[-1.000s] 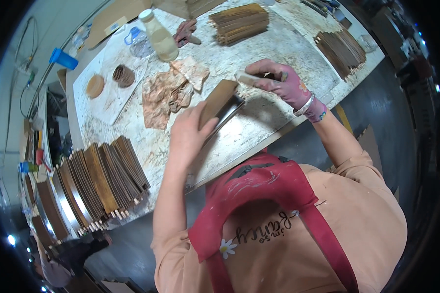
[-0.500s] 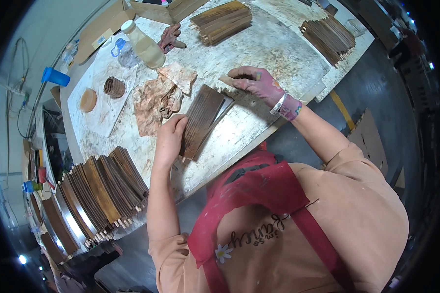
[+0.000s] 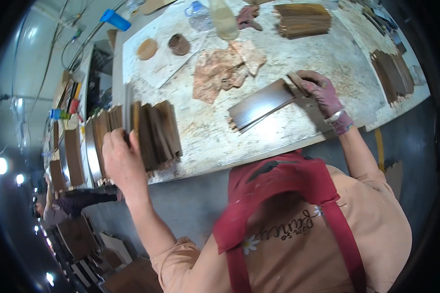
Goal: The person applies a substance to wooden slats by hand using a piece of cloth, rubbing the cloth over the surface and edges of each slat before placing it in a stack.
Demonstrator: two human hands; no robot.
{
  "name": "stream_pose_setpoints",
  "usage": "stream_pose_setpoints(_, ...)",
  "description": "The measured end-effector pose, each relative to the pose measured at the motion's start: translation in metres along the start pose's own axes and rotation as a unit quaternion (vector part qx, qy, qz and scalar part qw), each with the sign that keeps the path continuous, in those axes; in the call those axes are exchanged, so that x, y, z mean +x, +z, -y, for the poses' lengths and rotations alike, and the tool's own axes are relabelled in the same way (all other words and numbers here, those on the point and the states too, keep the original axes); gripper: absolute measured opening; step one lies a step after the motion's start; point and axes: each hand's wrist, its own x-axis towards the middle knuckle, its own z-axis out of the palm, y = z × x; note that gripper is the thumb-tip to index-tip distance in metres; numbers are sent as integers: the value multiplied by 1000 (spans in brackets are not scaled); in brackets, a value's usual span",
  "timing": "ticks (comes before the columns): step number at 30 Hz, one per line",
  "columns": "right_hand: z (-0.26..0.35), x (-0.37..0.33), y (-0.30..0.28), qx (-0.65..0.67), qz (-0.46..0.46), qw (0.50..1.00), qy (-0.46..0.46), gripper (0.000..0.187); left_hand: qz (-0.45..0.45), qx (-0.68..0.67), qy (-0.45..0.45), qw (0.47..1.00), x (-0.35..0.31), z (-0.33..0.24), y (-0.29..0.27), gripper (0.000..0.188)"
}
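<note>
At the row of dark wooden slats point(image 3: 156, 127) on the left, my bare left hand point(image 3: 123, 154) is closed on one slat point(image 3: 127, 105), which stands upright and shows nearly edge-on. My right hand point(image 3: 322, 93), in a stained pink patterned glove, pinches a small flat brownish piece point(image 3: 297, 82); its exact kind is hard to make out. Just left of that hand, a glossy dark brown slat point(image 3: 261, 105) with short pegs at one end lies on the table, and another edge shows under it.
A crumpled stained cloth point(image 3: 222, 71) lies mid-table. Behind it are a bottle of pale liquid point(image 3: 224, 22), a clear jug point(image 3: 199, 18), a brown cup point(image 3: 179, 44) and a glove point(image 3: 249, 18). Slat stacks point(image 3: 303, 20) point(image 3: 392, 75) sit at the back and right. A person point(image 3: 58, 210) is far left.
My left hand has moved left from the table's middle to the slat row, with a slat in it. My right hand keeps its small piece near the slat on the table. The view has shifted left.
</note>
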Motion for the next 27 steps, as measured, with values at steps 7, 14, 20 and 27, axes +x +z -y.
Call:
stream_pose_setpoints(7,-5,0,-21,61,-38,997,22,32,108,15,-52,993,-9,-1,45,42)
stream_pose_setpoints(14,-11,-2,2,-161,-31,986,6,45,181,-317,226,903,-21,-176,119,60)
stream_pose_setpoints(20,-10,22,28,-363,2,925,-107,40,206,-332,267,881,-32,-210,144,67)
stream_pose_setpoints(27,19,-42,-2,-359,117,925,-41,35,278,-370,256,848,-14,-203,142,62)
